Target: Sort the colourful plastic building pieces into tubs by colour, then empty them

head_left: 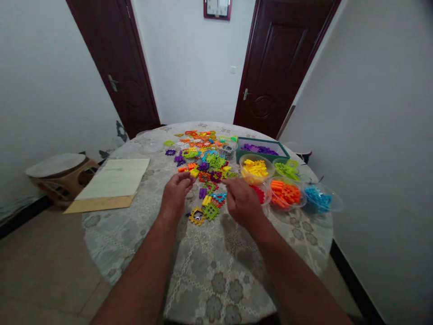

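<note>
Two grips cannot be made out: the left hand (176, 190), at eight o'clock of the plastic pieces (204, 166) on the tablecloth (194, 271), presumably light, stiff, best pinched by their edges; the right hand (241, 199), at four.

Passable: tablecloth (203, 262), near side | Blocked ahead: loose plastic pieces (214, 161) | Blocked right: bowls (336, 203), green box (279, 155)

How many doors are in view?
2: the left door stands left of the wall clock, the right door right of it; both are cut off at top.
</note>
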A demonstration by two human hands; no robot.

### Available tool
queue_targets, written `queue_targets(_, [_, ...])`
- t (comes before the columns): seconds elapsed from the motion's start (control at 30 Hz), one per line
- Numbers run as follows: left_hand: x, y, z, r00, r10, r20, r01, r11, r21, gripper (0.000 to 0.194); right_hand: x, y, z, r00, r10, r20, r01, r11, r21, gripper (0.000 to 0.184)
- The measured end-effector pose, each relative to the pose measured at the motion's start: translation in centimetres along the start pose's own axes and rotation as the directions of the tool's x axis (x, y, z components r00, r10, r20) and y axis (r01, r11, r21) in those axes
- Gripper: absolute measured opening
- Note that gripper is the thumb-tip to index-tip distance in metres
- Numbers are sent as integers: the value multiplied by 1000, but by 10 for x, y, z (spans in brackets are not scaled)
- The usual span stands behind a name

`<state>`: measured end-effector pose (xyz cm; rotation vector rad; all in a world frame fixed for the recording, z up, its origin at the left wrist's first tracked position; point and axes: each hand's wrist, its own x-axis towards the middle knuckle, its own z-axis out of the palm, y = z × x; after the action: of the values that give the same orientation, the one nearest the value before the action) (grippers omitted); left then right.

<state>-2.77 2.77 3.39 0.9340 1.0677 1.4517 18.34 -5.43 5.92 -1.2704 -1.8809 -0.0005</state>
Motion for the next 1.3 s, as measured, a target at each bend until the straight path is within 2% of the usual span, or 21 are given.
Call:
queue_targets(0.1, [-20,-13,-19,983,99,154,-146,930,337,51,-16,-9,42,988,26,152,-21,999,-37,52])
queue_targets(0.17, [-35,-28,-33,938,130,323,-286,817,502,73,-26,-4,65,975,113,192,-95,990,-104,55])
queue_targets(0.27, [-51,-54,-46,871,141,470,-442,642,626,103,-33,9,89,954,232,191,-198,963,-183,55])
queue_targets(0.37, [-53,-74,-44,835,110,539,-530,427,733,125,-34,19,101,951,267,156,-225,944,-242,51])
queue_targets(0.47, [-43,-84,-33,809,120,575,-584,262,768,127,-30,27,107,953,275,124,-230,930,-288,48])
queue_targets(0.57, [-29,-86,-23,776,151,612,-630,176,756,118,-25,33,109,955,264,132,-219,935,-280,45])
queue_targets(0.67, [-20,-83,-19,741,141,657,-672,154,725,112,-21,36,109,952,262,158,-212,938,-275,43])
queue_targets(0.83, [-21,-74,-18,709,128,693,-703,192,684,99,-21,37,110,945,284,165,-229,929,-290,41])
queue_targets(1.1, [-28,-63,-15,710,201,675,-700,300,648,72,-14,39,107,952,231,199,-177,950,-257,30])
queue_targets(1.3, [-29,-65,-16,724,217,655,-688,308,657,57,-17,27,105,962,142,232,-105,981,-165,35])
